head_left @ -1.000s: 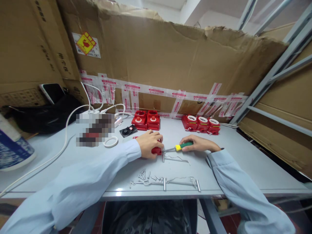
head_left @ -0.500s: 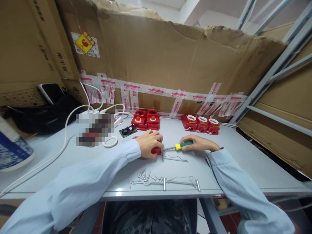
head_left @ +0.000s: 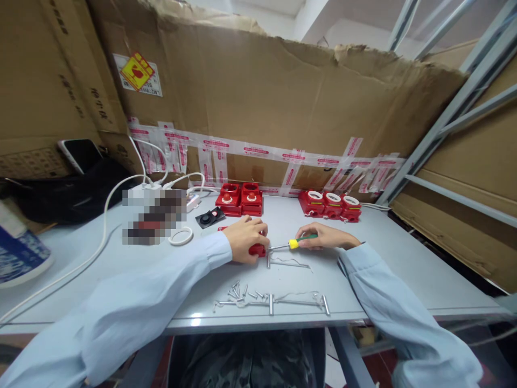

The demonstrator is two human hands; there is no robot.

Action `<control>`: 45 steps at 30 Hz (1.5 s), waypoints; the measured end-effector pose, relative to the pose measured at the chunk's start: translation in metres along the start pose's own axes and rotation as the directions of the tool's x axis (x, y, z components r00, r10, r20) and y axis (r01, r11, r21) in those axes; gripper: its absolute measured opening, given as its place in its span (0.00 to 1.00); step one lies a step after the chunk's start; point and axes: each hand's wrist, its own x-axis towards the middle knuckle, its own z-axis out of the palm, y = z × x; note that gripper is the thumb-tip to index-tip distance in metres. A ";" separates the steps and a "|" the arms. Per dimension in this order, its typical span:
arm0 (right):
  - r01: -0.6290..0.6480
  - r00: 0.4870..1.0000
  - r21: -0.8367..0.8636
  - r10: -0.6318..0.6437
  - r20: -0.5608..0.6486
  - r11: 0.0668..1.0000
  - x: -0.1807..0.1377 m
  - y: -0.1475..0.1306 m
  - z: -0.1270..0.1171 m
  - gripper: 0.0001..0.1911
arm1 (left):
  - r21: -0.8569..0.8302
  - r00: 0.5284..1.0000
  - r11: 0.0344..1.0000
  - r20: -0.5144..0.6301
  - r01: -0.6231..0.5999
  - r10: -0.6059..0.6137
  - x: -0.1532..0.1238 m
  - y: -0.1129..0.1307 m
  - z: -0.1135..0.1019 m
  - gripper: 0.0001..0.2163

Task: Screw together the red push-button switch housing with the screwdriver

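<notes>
My left hand (head_left: 245, 238) is closed over a red housing (head_left: 257, 250) that lies on the table, and most of that part is hidden under the palm and fingers. In my right hand (head_left: 322, 237) is a screwdriver (head_left: 293, 244) with a green and yellow handle, its shaft pointing left. The shaft's tip meets the right end of the red housing; the exact contact is too small to make out. Just below the shaft lies a thin metal T-shaped rod (head_left: 288, 263) with a thin strand along it.
Several screws (head_left: 236, 291) and more T-shaped rods (head_left: 271, 304) lie near the front edge. Red housings stand at the back, one group (head_left: 251, 202) in the middle, another (head_left: 332, 205) to the right. A white ring (head_left: 181, 236), black part (head_left: 210, 217) and white cable (head_left: 105, 221) are leftward.
The screwdriver's handle appears slightly turned in my right hand. My left hand keeps its hold on the red housing. The whole view has shifted a little.
</notes>
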 end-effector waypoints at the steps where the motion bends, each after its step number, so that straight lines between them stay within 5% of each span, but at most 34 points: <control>1: -0.013 1.000 0.023 0.013 -0.015 1.000 0.000 0.000 0.001 0.25 | 0.000 1.000 1.000 -0.002 0.002 -0.002 0.000 0.000 0.000 0.12; 24: -0.073 0.997 0.124 0.073 0.006 0.990 0.004 0.000 0.007 0.23 | 0.002 1.000 1.000 0.008 0.004 -0.004 0.000 0.000 -0.001 0.15; 29: -0.051 0.996 0.144 0.060 -0.064 0.988 0.004 0.001 0.007 0.25 | -0.008 1.000 1.000 0.002 0.002 -0.002 0.000 0.000 -0.001 0.14; 45: 0.003 0.993 0.004 -0.003 -0.121 1.000 0.005 0.007 0.005 0.24 | -0.007 1.000 1.000 0.018 0.001 -0.001 0.000 0.000 -0.002 0.14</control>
